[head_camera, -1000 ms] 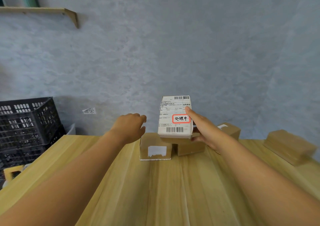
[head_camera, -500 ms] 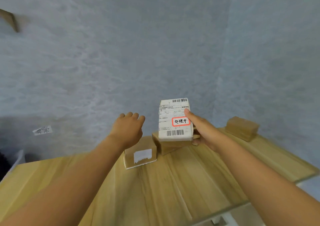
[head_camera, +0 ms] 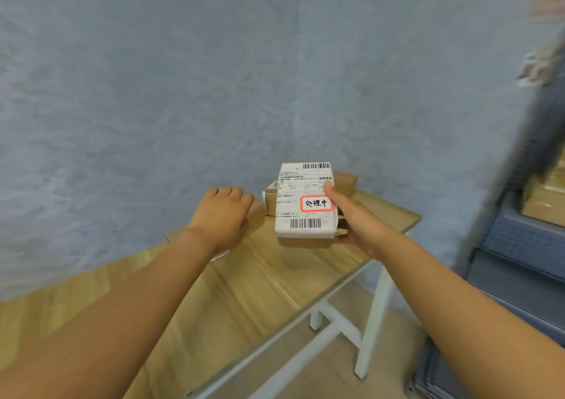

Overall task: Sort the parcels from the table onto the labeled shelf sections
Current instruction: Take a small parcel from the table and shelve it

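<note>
Matt cardboard parcel [head_camera: 304, 203] with white paper label; smooth wood-grain table [head_camera: 260, 282]; blurred shelf [head_camera: 519, 246], probably grey metal.

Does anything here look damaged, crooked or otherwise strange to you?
Nothing stands out much. The parcel in the right hand looks intact, its label flat and readable, with a red-framed handwritten sticker. The left hand hovers empty above the table. The shelf at the right is too blurred to judge.

Light: soft, even, shadows faint.
Blur: heavy streaking at right edge; shelf unit [head_camera: 519, 246] smeared.
Distortion: wide-angle bending.
</note>
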Demonstrator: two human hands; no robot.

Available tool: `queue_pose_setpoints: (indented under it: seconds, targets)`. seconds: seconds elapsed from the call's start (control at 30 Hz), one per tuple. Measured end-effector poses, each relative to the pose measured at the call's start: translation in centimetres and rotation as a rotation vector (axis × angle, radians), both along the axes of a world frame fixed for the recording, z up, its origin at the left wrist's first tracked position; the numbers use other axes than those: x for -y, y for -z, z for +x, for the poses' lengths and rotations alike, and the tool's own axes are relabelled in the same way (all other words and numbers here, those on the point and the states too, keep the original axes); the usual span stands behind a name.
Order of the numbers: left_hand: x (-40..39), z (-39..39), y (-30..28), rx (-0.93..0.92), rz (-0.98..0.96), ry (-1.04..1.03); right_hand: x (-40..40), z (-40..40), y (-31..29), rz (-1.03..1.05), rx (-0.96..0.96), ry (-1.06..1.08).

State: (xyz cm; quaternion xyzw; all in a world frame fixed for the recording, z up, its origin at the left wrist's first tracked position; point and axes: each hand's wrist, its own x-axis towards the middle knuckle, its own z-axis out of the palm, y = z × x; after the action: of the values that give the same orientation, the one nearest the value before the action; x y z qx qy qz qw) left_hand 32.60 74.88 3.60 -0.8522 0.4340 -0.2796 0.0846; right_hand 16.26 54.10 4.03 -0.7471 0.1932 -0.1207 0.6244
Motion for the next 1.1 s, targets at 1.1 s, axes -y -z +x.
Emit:
queue_pose_setpoints:
  seconds: [1.1]
  targets:
    - [27.5,-43.1,-3.7,0.016,-0.086,0.787,8.7,-52.8,-3.6,-0.087,-0.022,0.807]
